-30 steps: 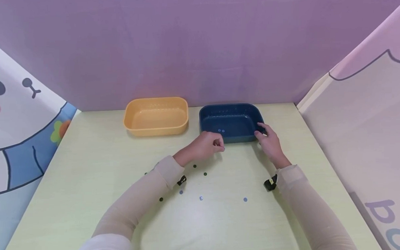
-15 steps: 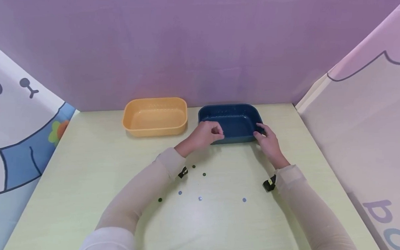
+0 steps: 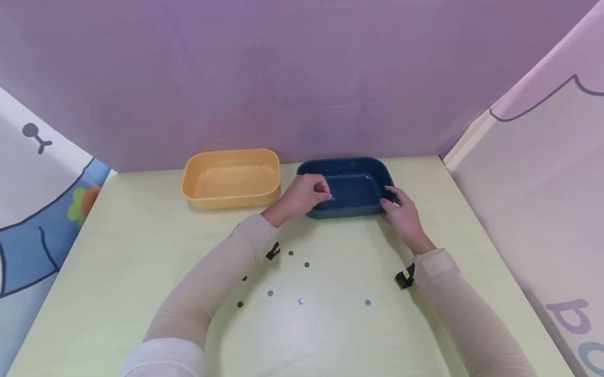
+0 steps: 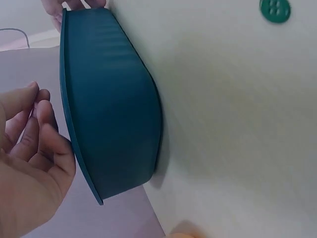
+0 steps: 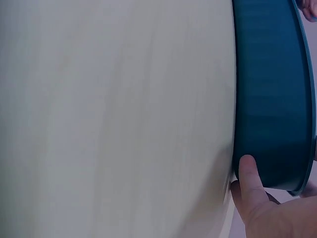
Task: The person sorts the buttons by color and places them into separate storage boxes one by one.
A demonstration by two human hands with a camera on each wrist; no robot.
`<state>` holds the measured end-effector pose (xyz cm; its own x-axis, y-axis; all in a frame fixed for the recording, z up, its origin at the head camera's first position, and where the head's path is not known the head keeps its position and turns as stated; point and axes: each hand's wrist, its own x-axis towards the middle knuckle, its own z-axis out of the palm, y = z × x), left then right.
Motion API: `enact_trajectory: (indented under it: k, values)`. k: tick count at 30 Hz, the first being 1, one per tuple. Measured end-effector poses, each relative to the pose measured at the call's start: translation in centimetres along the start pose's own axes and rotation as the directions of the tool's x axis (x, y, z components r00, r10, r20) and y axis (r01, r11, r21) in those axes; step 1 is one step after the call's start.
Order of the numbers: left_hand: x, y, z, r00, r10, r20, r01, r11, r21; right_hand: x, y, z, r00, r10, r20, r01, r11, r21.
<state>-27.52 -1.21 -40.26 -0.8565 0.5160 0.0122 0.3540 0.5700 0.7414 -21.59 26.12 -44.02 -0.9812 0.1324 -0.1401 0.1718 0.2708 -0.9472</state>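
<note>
Over the left part of the dark blue tray (image 3: 348, 212), my left hand (image 3: 301, 197) holds its thumb and fingertips pinched together. In the left wrist view, a tiny pale sliver shows between the fingertips of the left hand (image 4: 34, 153); most of it is hidden, and it looks like a small button. A light blue button (image 3: 333, 199) shows in the tray right beside those fingertips. My right hand (image 3: 405, 217) grips the tray's right end, fingers at the rim and thumb against the outer wall, as the right wrist view shows on the tray (image 5: 272, 99).
An orange tray (image 3: 231, 200) stands left of the blue one, near the purple backdrop (image 3: 306, 72). Several buttons lie on the pale table (image 3: 336, 345): dark green ones such as a green button (image 4: 275, 10), and blue ones such as a blue button (image 3: 368, 302).
My left hand has risen from in front of the blue tray and moved over its near left rim, fingertips kept together. The right hand has stayed on the tray's right end.
</note>
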Motion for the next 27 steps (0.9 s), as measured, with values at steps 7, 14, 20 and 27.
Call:
enact_trajectory:
  k: [7, 14, 20, 27]
  values:
    - [1.2, 0.0, -0.5, 1.000, -0.015, -0.022, 0.016, 0.999, 0.032, -0.4, -0.8, -0.1, 1.000, 0.011, 0.003, -0.011, 1.000, 0.022]
    - [2.5, -0.3, -0.7, 0.999, -0.035, -0.030, 0.037, 0.997, 0.067, 0.6, 1.1, -0.1, 1.000, -0.024, -0.009, 0.024, 1.000, -0.017]
    - [3.1, -0.9, -0.2, 0.998, -0.057, -0.012, 0.058, 0.995, 0.085, 0.5, 1.6, -0.1, 1.000, -0.022, -0.010, 0.022, 0.999, -0.041]
    - [3.7, -0.7, -0.5, 0.998, -0.064, -0.019, 0.066, 0.992, 0.107, 0.6, 1.7, 0.0, 0.999, -0.040, -0.011, 0.040, 0.998, -0.043]
